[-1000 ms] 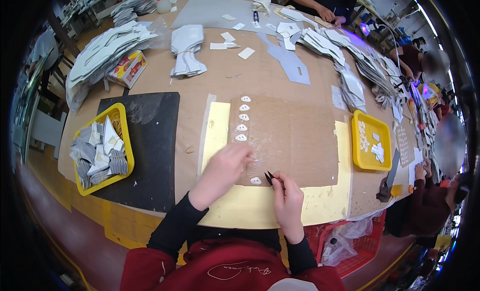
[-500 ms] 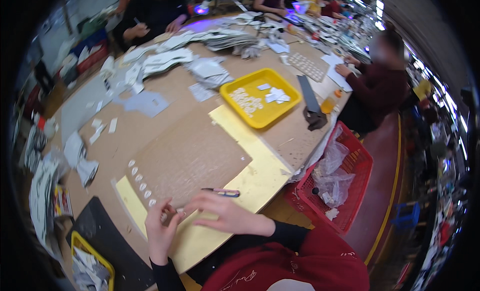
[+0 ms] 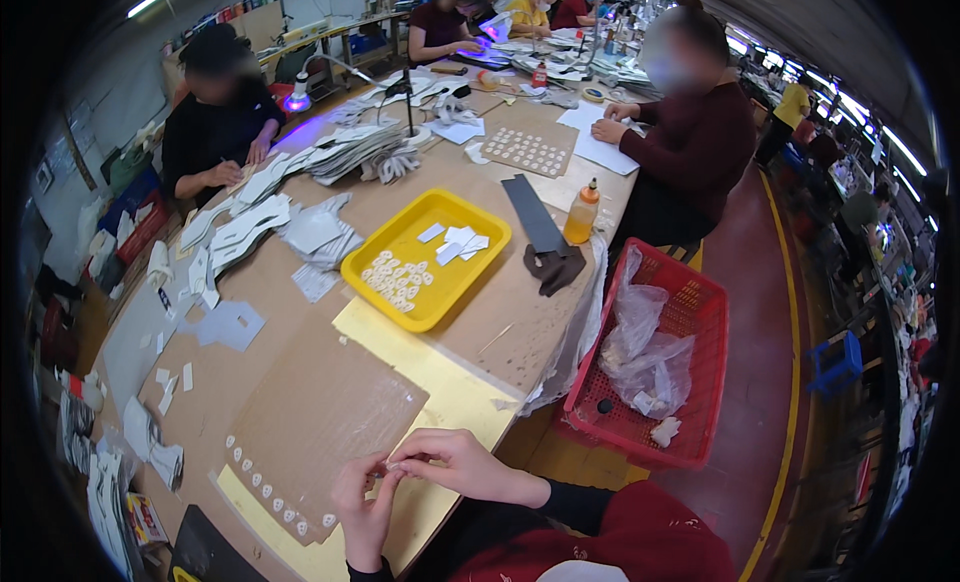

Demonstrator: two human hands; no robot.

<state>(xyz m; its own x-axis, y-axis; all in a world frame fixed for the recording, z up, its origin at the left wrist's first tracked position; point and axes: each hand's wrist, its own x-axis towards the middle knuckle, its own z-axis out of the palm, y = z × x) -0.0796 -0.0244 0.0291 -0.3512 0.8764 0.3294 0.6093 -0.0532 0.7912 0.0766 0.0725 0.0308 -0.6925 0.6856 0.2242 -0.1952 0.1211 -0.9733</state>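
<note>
Over the near edge of a brown board point(image 3: 325, 407), my left hand point(image 3: 362, 504) and my right hand point(image 3: 455, 460) meet fingertip to fingertip. Both are closed in a pinch. A tiny pale bit seems to show between them, mostly hidden by the fingers. Small white oval pieces point(image 3: 266, 490) lie in a row along the board's left and near edge, just left of my left hand. Under the board is a pale yellow sheet point(image 3: 470, 382). Beyond it stands a yellow tray point(image 3: 455, 292) with many similar white pieces point(image 3: 397, 280) and white rectangles point(image 3: 462, 242).
A red basket point(image 3: 640, 452) with clear plastic bags stands right of the table. An orange-filled bottle point(image 3: 582, 214), a grey strip point(image 3: 535, 214) and a dark cloth point(image 3: 552, 270) lie near the right edge. Stacked cut pieces point(image 3: 340, 157) cover the far side; co-workers sit beyond.
My hands have come together, the right fingers going from spread to pinched against the left. The view has shifted, showing more of the far room. The cutter beside my right hand is out of sight.
</note>
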